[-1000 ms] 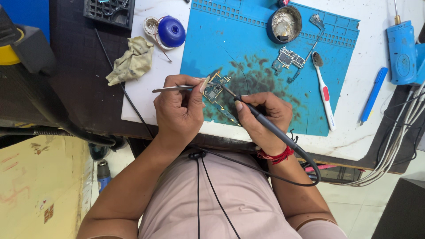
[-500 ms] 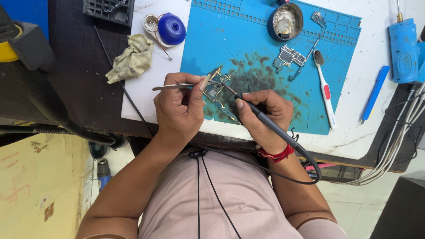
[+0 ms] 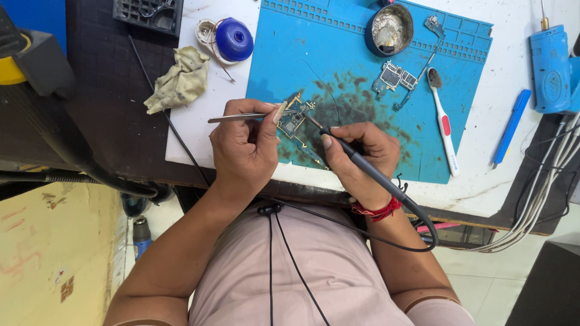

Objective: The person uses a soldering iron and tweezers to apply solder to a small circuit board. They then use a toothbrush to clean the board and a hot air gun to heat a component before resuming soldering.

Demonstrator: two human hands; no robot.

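Two tools meet over the small circuit board (image 3: 296, 124) mid-job: my left hand (image 3: 244, 145) pinches tweezers (image 3: 241, 117), my right hand (image 3: 362, 154) grips the soldering iron (image 3: 356, 160), its tip on the board, a second board (image 3: 396, 77) farther right looking untouched.

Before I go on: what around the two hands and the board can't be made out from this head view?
- Tweezers tips: hidden behind the left hand thumb.
- Soldering iron tip contact on the circuit board: too small to tell.
- Board's lower part: covered by both hands, the right hand especially.
- Blue tool: cut off by the right edge.
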